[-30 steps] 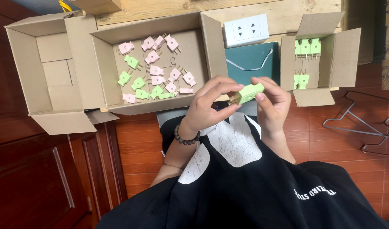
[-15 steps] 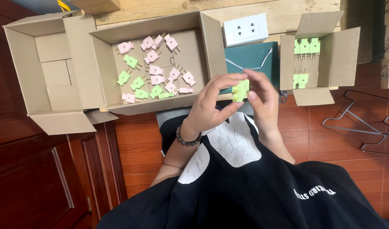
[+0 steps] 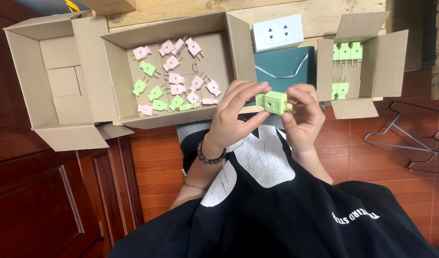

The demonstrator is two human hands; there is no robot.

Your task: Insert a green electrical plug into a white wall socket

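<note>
Both hands meet over the person's lap, just below the lower right corner of the large open cardboard box (image 3: 116, 71), which serves as reference. The left hand (image 3: 234, 114) pinches the left end of a green plug (image 3: 273, 102) between thumb and extended fingertips; a dark bead bracelet (image 3: 210, 155) circles that wrist. The right hand (image 3: 303, 117) grips the plug's right end, thumb below and curled fingers above, where brass prongs just show. The plug is held level, clear of any surface, to the right of the box. Inside the box lie loose pink plugs (image 3: 176, 79) and loose green plugs (image 3: 155, 91), scattered across its floor. To the right of the box, past its right wall, sit a white wall socket (image 3: 278, 32) and a dark green pouch (image 3: 284, 71) below it. Farther right stands a smaller cardboard box (image 3: 389, 62) holding green plugs in rows (image 3: 345, 50). Wire hangers (image 3: 411, 143) lie on the red floor, well right of the box.
</note>
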